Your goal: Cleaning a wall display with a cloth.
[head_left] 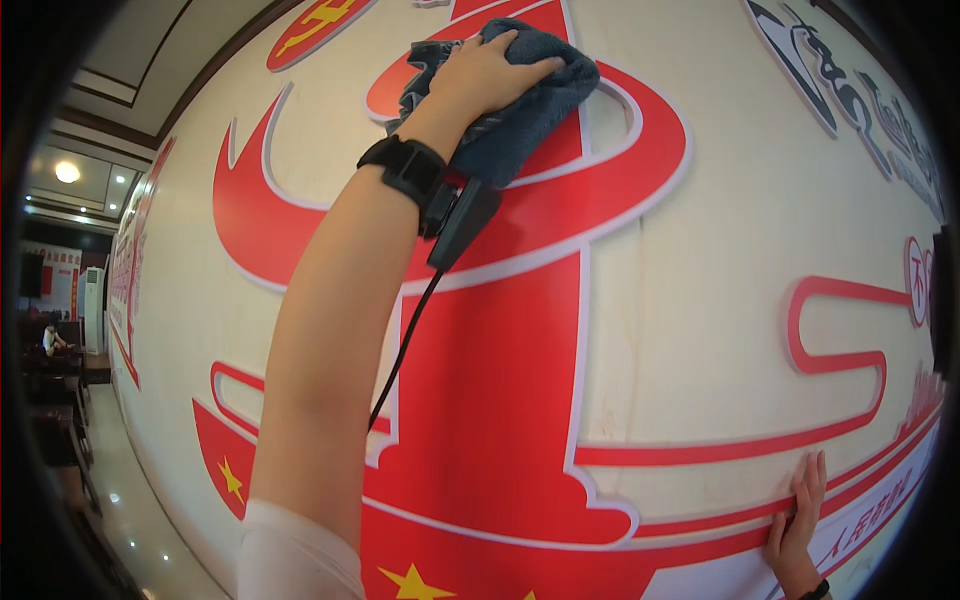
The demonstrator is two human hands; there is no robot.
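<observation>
A dark blue-grey cloth (520,105) was pressed against the upper part of a large red raised emblem (480,400) mounted on a cream wall (720,250). The cloth was held flat under the left hand (490,72), whose fingers were spread over its top and closed down on it, the arm being raised from the lower edge of the view. A black wrist strap (405,168) was worn on that arm, with a small black unit (462,222) hung below it and a thin black cable (405,340) trailed down along the forearm. The right hand (797,525) was laid flat on the wall at the lower right, fingers extended and together, touching a red white-edged band (720,450) and clasping nothing. Yellow stars (412,582) were seen on the red field at the bottom. At the far left a room was visible, with a ceiling lamp (67,172) and a glossy floor (130,500).
</observation>
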